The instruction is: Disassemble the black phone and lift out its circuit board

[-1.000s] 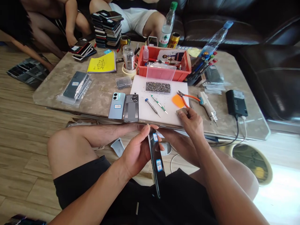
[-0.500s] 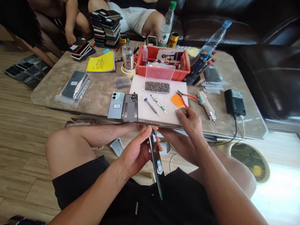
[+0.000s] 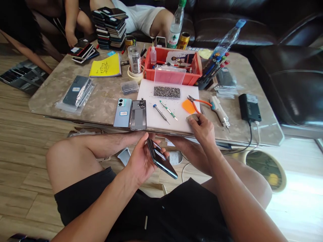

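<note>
My left hand (image 3: 142, 159) is wrapped round a dark smartphone (image 3: 164, 161), held tilted above my lap with its glossy face and pale stickers turned up. My right hand (image 3: 204, 129), at the table's front edge, pinches a small thin grey flat piece (image 3: 192, 117) over the white mat (image 3: 151, 121); its exact kind does not show. Near that hand lie an orange plastic pick (image 3: 188, 106) and orange-handled cutting pliers (image 3: 202, 101). A blue-topped screwdriver (image 3: 161, 114) and a green-handled tool (image 3: 168, 110) rest on the mat, before an opened clear box of screws (image 3: 167, 92).
A light blue phone (image 3: 122, 117) and a grey back cover (image 3: 138, 116) lie left of the mat. Behind it stands a red bin (image 3: 193, 79). An electric screwdriver (image 3: 220, 111) and a corded black box (image 3: 249, 108) are on the right. Phones are stacked (image 3: 109, 30) at the back left.
My left hand has moved slightly left and turned the smartphone, so its glossy face shows more and its lower end points right. My right hand keeps its pinch by the mat. The view has shifted slightly.
</note>
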Tool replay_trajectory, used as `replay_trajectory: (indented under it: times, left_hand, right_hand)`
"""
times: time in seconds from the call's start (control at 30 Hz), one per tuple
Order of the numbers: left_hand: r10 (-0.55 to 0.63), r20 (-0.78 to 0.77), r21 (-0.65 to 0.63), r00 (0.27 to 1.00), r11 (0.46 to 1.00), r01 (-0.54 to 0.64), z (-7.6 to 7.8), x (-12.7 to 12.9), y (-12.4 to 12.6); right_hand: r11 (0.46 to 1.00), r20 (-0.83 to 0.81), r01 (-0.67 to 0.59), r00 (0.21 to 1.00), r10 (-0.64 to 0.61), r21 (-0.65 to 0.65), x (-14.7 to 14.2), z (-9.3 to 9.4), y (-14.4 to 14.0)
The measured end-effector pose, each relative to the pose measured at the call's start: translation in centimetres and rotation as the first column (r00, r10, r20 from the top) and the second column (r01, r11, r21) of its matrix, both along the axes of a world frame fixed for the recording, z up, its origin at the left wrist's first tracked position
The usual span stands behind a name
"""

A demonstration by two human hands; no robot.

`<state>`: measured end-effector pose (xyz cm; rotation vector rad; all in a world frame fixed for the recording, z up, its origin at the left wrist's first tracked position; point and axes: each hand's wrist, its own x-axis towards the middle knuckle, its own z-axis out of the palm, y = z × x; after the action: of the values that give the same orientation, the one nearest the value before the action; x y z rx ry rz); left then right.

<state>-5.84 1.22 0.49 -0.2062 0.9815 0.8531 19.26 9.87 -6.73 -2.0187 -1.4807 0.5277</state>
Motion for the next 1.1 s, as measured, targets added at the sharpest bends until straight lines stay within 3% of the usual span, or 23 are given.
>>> replay_trajectory:
  times: [0.33,0.43,0.5,0.57,0.63,0.7,0.77,0.93,1.1]
  left_hand:
    - [-0.023,-0.021,0.03,1.0,0.999,0.024,-0.2,-0.4,-0.3]
    - [-0.054,-0.047,0.072,0.997,0.996,0.057,-0.4,-0.5,-0.6]
    - [-0.066,-0.095,0.165,0.993,0.983,0.081,-0.5,-0.7,-1.1]
    - [-0.097,-0.212,0.337,0.973,0.927,0.166,-0.5,-0.9,-1.7]
    - [-0.144,-0.359,0.484,0.922,0.816,0.316,-0.5,-1.2,-2.2]
    - [-0.189,-0.438,0.543,0.879,0.723,0.426,-0.4,-1.6,-2.6]
    - [-0.23,-0.441,0.567,0.867,0.678,0.468,-0.4,-1.9,-3.0]
    - [-0.196,-0.401,0.617,0.895,0.664,0.422,-0.4,-2.1,-3.5]
    - [-0.21,-0.412,0.592,0.886,0.678,0.436,-0.6,-2.6,-3.3]
  right_hand:
    - [1.0,0.011,-0.017,1.0,0.018,-0.013,-0.1,0.2,0.0]
    - [1.0,0.003,-0.018,1.0,0.018,-0.011,0.0,0.2,0.0]
    - [1.0,-0.041,-0.008,0.999,0.008,-0.004,0.1,0.2,0.0]
    - [1.0,-0.143,0.009,0.99,-0.007,0.01,0.2,0.2,0.1]
    - [1.0,-0.25,0.018,0.968,-0.012,0.025,0.3,0.3,0.2]
    - [0.999,-0.307,0.024,0.952,-0.013,0.032,0.4,0.5,0.4]
    - [0.998,-0.325,0.053,0.945,-0.041,0.03,0.4,0.6,0.6]
    - [0.987,-0.356,0.143,0.928,-0.109,0.071,0.7,0.7,0.6]
    - [0.981,-0.468,0.141,0.881,-0.063,0.133,-0.7,2.5,-2.3]
